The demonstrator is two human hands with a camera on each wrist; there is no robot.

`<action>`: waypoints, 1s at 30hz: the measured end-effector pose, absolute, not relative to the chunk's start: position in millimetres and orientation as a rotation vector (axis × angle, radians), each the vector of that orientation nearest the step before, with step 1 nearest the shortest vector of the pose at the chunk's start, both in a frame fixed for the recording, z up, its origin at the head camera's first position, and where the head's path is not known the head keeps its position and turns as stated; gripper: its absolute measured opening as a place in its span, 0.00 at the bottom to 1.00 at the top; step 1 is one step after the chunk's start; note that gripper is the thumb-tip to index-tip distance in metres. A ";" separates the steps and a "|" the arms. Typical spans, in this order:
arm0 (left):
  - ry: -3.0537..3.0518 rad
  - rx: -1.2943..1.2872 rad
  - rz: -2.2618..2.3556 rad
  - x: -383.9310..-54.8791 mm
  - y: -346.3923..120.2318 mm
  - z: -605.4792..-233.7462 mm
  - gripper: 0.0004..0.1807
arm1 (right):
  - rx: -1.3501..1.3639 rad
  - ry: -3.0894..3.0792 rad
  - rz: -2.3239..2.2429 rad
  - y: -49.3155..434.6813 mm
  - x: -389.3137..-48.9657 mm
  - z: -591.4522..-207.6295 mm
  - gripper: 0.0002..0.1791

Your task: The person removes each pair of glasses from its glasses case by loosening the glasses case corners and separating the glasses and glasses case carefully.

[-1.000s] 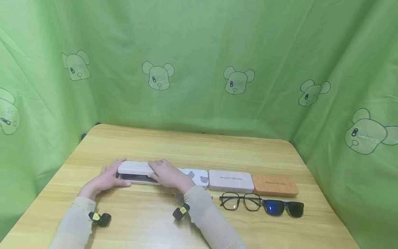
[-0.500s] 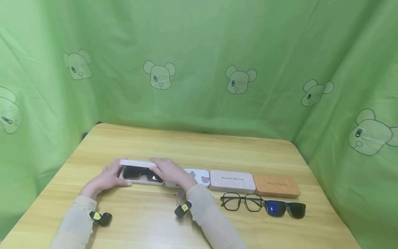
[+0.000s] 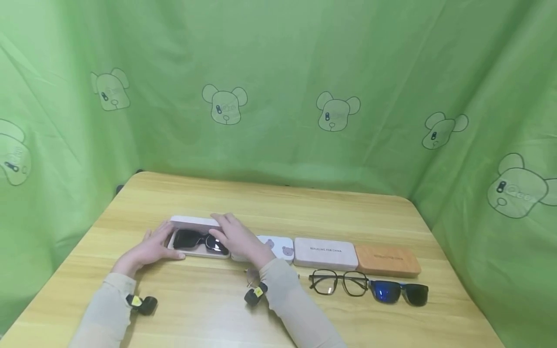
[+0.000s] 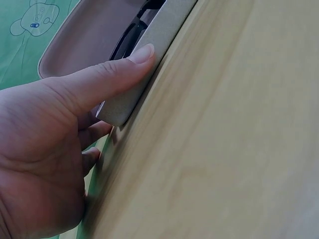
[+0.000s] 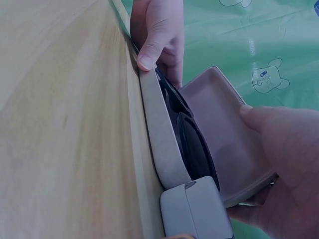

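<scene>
A pale glasses case (image 3: 187, 253) lies at the left end of a row of cases with its lid (image 5: 214, 114) raised. Inside rest dark sunglasses (image 3: 191, 239); in the right wrist view their lenses (image 5: 197, 149) stand along the front wall. My left hand (image 3: 148, 251) grips the case's left end, the thumb over the front wall (image 4: 164, 42) and the other fingers behind. With its thumb on the inner face and fingers behind, my right hand (image 3: 240, 239) holds the lid near its right end and covers that corner in the head view.
Rightward in the row come a white bear-print case (image 3: 283, 244), a pinkish-grey case (image 3: 326, 253) and an orange case (image 3: 387, 261). In front lie black-framed glasses (image 3: 325, 282), blue-tinted sunglasses (image 3: 387, 292) and thin-rimmed glasses (image 3: 252, 277), partly hidden by the right wrist. A green curtain (image 3: 278, 135) surrounds the table.
The lid has swung up and back from nearly closed, bringing the sunglasses inside into view. My right hand has risen with it; my left hand stays at the case's left end.
</scene>
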State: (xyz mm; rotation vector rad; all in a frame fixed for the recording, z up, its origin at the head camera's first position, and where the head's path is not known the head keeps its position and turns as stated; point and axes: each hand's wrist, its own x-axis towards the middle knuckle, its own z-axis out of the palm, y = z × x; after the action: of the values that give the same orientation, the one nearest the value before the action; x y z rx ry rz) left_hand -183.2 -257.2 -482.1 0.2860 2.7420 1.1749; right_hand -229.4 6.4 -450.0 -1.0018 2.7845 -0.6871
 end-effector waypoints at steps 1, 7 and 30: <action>2.743 0.286 1.175 -183.3 -257.3 -482.3 0.60 | -0.997 2.788 -0.691 6.3 -229.2 -449.7 0.33; 2.743 0.295 1.183 -184.0 -257.8 -483.7 0.60 | -1.023 2.822 -0.672 7.0 -230.2 -448.4 0.35; 2.723 0.275 1.195 -184.3 -257.1 -484.0 0.60 | -1.466 3.163 -0.620 0.4 -223.0 -433.4 0.25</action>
State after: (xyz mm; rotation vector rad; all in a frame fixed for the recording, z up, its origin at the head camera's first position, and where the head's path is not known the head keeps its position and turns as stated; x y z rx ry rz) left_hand -184.3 -257.1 -484.0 0.2746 2.7233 1.1945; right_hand -223.0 0.4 -433.4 -1.4659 3.1633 -0.6198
